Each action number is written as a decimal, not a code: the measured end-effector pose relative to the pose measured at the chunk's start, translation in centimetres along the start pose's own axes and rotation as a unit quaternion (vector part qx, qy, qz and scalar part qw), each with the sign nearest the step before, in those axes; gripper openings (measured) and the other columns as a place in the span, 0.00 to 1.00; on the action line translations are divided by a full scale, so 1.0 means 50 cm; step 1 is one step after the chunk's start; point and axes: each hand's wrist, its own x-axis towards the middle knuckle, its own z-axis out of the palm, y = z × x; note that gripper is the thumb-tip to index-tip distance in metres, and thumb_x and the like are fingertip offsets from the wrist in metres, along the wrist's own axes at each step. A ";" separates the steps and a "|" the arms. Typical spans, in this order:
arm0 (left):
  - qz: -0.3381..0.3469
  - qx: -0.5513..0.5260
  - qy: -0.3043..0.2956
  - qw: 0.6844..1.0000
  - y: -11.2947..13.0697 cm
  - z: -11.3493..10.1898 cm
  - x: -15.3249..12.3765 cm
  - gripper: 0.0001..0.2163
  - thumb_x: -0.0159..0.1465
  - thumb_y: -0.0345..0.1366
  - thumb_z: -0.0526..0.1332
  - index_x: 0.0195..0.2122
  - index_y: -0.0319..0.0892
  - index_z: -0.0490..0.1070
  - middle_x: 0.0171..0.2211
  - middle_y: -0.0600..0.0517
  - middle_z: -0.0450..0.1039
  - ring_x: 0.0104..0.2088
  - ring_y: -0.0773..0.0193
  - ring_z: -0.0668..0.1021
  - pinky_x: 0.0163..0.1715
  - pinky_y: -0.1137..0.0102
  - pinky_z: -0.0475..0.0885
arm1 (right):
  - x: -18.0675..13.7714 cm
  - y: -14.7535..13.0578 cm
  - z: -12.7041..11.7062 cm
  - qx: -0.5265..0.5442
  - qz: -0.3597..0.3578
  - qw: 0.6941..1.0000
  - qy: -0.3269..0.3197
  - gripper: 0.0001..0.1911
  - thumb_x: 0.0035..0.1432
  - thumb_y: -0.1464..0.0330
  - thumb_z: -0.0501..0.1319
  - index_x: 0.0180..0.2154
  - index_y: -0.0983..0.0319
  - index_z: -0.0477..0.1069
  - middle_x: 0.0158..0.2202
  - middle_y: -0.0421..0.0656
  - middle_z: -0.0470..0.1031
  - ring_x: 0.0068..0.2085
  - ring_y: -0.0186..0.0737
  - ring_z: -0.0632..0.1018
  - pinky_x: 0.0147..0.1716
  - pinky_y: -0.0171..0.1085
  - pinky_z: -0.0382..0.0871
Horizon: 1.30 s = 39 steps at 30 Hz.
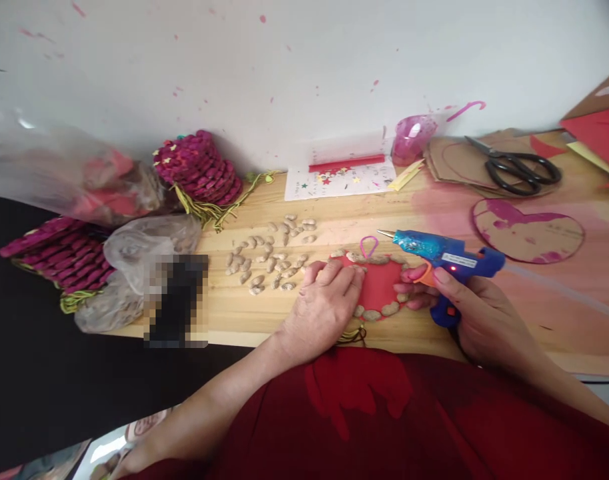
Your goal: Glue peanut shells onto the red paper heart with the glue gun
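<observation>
A blue hot glue gun [434, 252] is in my right hand [477, 307], its metal nozzle pointing left above the table. My right fingers curl around its orange trigger and grip, and their tips reach the right edge of a red card piece [382, 288]. Peanuts [372, 315] line the card's rim, and a pink loop [369, 247] stands at its top. My left hand [329, 297] lies over the card's left side with fingers bent and close together, pressing down on it. Whatever is under those fingers is mostly hidden. Dark and yellowish tassel strands [353, 335] show below the card.
Loose peanuts [269, 257] lie left of my left hand. Stacked magenta pieces [197, 167] and plastic bags [149, 247] stand farther left. Behind are a paper sheet with star sequins [304, 190] and a pink cup [413, 139]. Scissors [522, 170] rest on cardboard near a cardboard heart [529, 233].
</observation>
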 end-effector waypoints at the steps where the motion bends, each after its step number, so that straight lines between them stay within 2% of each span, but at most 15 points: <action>1: 0.001 0.008 -0.006 1.000 0.001 -0.001 0.000 0.17 0.74 0.28 0.51 0.61 0.30 0.68 0.50 0.43 0.77 0.52 0.51 0.73 0.53 0.57 0.65 | 0.000 -0.001 0.001 0.000 0.002 1.000 0.005 0.14 0.60 0.54 0.70 0.39 0.56 0.83 0.40 0.46 0.85 0.38 0.43 0.85 0.33 0.33 0.80; 7: 0.004 0.034 -0.027 0.999 0.003 -0.009 0.005 0.16 0.74 0.29 0.52 0.60 0.31 0.68 0.52 0.41 0.75 0.53 0.52 0.73 0.54 0.58 0.66 | 0.002 -0.001 0.001 -0.020 0.019 0.999 0.031 0.15 0.57 0.52 0.71 0.37 0.56 0.84 0.41 0.48 0.85 0.37 0.45 0.85 0.34 0.34 0.81; 11: 0.005 0.034 -0.030 0.999 0.003 -0.008 0.007 0.16 0.74 0.30 0.52 0.59 0.31 0.69 0.53 0.42 0.74 0.53 0.53 0.72 0.54 0.58 0.66 | 0.003 0.001 -0.002 -0.023 0.030 0.998 0.057 0.17 0.51 0.51 0.74 0.35 0.57 0.84 0.37 0.48 0.85 0.34 0.44 0.85 0.33 0.32 0.81; 19: 0.009 0.047 -0.019 0.999 0.002 -0.002 0.005 0.16 0.75 0.30 0.51 0.59 0.31 0.69 0.50 0.42 0.73 0.54 0.54 0.71 0.56 0.59 0.64 | 0.007 -0.010 0.003 -0.048 0.062 0.993 0.092 0.24 0.38 0.47 0.78 0.31 0.57 0.84 0.36 0.50 0.85 0.34 0.48 0.85 0.33 0.35 0.82; 25: 0.006 0.044 -0.013 0.999 0.000 -0.001 0.006 0.16 0.74 0.30 0.52 0.60 0.31 0.69 0.50 0.42 0.73 0.55 0.53 0.71 0.57 0.59 0.63 | 0.007 -0.011 0.009 -0.059 0.060 0.991 0.104 0.23 0.37 0.46 0.78 0.29 0.56 0.83 0.35 0.49 0.85 0.34 0.48 0.85 0.30 0.34 0.82; 31: 0.007 0.042 -0.016 0.999 0.001 -0.001 0.008 0.16 0.74 0.31 0.52 0.60 0.30 0.69 0.50 0.42 0.73 0.54 0.53 0.71 0.57 0.59 0.63 | 0.007 -0.012 0.011 -0.064 0.057 0.992 0.096 0.22 0.40 0.47 0.77 0.29 0.56 0.83 0.33 0.49 0.85 0.33 0.48 0.84 0.31 0.34 0.82; 36: 0.008 0.049 -0.017 0.999 0.002 -0.001 0.008 0.14 0.75 0.30 0.51 0.55 0.34 0.72 0.49 0.43 0.73 0.53 0.54 0.71 0.56 0.59 0.63 | 0.008 -0.016 0.013 -0.072 0.074 0.987 0.125 0.27 0.30 0.43 0.78 0.26 0.56 0.81 0.34 0.51 0.84 0.35 0.53 0.85 0.33 0.39 0.84; 39: 0.009 0.053 -0.012 0.999 0.000 0.000 0.009 0.14 0.74 0.30 0.51 0.54 0.33 0.73 0.50 0.43 0.72 0.53 0.54 0.71 0.56 0.59 0.63 | 0.011 -0.009 0.009 -0.073 0.063 0.990 0.106 0.26 0.36 0.43 0.76 0.29 0.56 0.83 0.35 0.51 0.84 0.36 0.53 0.85 0.36 0.41 0.84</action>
